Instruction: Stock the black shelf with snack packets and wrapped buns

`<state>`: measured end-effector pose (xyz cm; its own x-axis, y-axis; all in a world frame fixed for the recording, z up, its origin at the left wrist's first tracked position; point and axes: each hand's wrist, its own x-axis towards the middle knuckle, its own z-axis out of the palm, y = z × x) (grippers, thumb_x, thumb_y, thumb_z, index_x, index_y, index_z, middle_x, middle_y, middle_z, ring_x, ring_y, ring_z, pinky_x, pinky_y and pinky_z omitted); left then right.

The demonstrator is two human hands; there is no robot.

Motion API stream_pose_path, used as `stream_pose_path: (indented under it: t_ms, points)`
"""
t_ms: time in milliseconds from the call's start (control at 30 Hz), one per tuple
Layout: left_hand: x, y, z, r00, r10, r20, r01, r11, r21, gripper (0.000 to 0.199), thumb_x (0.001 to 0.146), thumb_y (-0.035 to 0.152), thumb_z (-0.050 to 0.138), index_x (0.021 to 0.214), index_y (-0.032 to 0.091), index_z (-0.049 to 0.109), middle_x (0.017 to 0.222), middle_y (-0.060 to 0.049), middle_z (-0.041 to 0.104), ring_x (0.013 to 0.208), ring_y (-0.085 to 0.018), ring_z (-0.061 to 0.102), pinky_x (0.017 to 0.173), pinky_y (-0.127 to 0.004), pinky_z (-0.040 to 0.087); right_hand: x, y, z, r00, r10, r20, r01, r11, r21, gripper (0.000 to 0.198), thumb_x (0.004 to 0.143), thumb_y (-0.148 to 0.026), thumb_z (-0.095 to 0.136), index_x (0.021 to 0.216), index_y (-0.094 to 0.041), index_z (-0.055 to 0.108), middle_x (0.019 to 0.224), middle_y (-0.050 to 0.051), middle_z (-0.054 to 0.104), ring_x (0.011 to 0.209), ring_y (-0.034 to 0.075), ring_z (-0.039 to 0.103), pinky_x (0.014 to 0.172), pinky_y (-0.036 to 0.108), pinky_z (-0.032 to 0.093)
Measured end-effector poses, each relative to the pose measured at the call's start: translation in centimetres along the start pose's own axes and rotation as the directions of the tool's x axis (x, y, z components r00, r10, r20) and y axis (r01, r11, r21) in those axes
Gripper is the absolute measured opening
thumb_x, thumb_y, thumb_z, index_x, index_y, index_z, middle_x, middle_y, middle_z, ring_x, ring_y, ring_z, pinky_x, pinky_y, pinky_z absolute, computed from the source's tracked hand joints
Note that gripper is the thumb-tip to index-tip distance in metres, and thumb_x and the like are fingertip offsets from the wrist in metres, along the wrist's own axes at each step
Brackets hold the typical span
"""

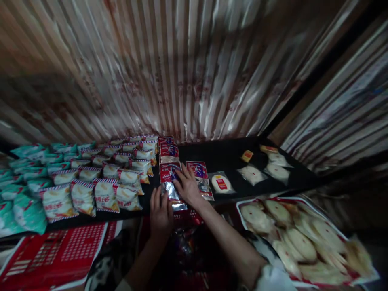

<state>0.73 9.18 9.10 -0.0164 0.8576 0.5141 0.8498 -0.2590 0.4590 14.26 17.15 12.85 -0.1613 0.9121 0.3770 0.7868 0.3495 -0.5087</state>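
Note:
My right hand [190, 186] lies over the packets with its fingers stretched and apart. Its fingertips touch a red and blue flat packet [167, 173] with a silver lower part. Beside this packet's left edge, my left hand [160, 211] rests with its fingers extended forward, holding nothing that I can see. Another red and blue packet [198, 171] lies just right of my right hand, partly behind it. Further back, more of the same packets [169, 152] form a column running toward the wall.
Rows of white snack bags [104, 194] and green bags [28, 212] stand left on the black shelf [209, 151]. To the right lie clear-wrapped round items [222, 184]. A red crate [75, 246] is front left; a tray of packed pale flatbread-like rounds [298, 242] is front right. Striped sheeting [182, 72] hangs behind.

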Motion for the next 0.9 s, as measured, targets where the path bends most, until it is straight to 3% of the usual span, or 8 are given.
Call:
stream_pose_path:
  t_ms: [133, 300, 600, 733, 900]
  points:
    - [0.1, 0.3, 0.1, 0.984, 0.163, 0.066, -0.166, 0.985, 0.043, 0.039, 0.090, 0.024, 0.040, 0.126, 0.013, 0.048, 0.139, -0.015, 0.043, 0.136, -0.028, 0.027, 0.106, -0.045, 0.034, 1.7, -0.5, 0.9, 0.999, -0.033, 0.034, 0.035, 0.997, -0.068, 0.044, 0.089, -0.036, 0.046, 0.126, -0.014, 0.054, 0.146, 0.011, 0.036, 0.140, 0.031, 0.010, 0.112, 0.052, 0.020]
    - [-0.2, -0.1, 0.7, 0.971, 0.222, 0.083, -0.231, 0.967, 0.111, 0.038, 0.091, 0.027, 0.039, 0.125, 0.013, 0.050, 0.137, -0.016, 0.047, 0.131, -0.029, 0.036, 0.101, -0.044, 0.041, 2.1, -0.1, 2.0, 0.994, -0.007, 0.106, 0.020, 0.992, -0.125, 0.044, 0.090, -0.038, 0.045, 0.129, -0.019, 0.052, 0.144, 0.010, 0.040, 0.138, 0.032, 0.018, 0.107, 0.053, 0.027]
    - [-0.2, -1.2, 1.0, 0.957, 0.251, 0.147, -0.268, 0.957, 0.113, 0.043, 0.090, 0.030, 0.042, 0.129, 0.012, 0.048, 0.138, -0.018, 0.044, 0.130, -0.030, 0.038, 0.101, -0.043, 0.041, 1.5, 0.2, 2.5, 0.999, -0.017, -0.048, 0.014, 0.997, -0.077, 0.044, 0.091, -0.036, 0.042, 0.129, -0.017, 0.051, 0.143, 0.011, 0.041, 0.137, 0.029, 0.023, 0.106, 0.049, 0.031]
    - [0.0, -0.8, 0.5, 0.963, 0.234, 0.132, -0.246, 0.966, 0.081, 0.044, 0.089, 0.028, 0.041, 0.129, 0.013, 0.047, 0.141, -0.018, 0.039, 0.132, -0.032, 0.033, 0.100, -0.046, 0.041, -0.5, 1.2, 0.6, 0.993, 0.019, -0.112, -0.031, 0.993, -0.114, 0.039, 0.091, -0.028, 0.039, 0.121, -0.012, 0.057, 0.138, 0.015, 0.045, 0.135, 0.028, 0.028, 0.105, 0.050, 0.033]
    - [-0.8, 1.1, -1.2, 0.965, 0.241, 0.101, -0.240, 0.971, -0.015, 0.036, 0.089, 0.018, 0.037, 0.118, 0.014, 0.057, 0.135, -0.016, 0.047, 0.127, -0.027, 0.041, 0.099, -0.044, 0.043, -6.3, 3.0, -1.7, 0.999, 0.046, 0.012, -0.041, 0.958, -0.284, 0.036, 0.090, -0.025, 0.040, 0.117, -0.012, 0.060, 0.128, 0.016, 0.056, 0.132, 0.031, 0.032, 0.102, 0.050, 0.034]
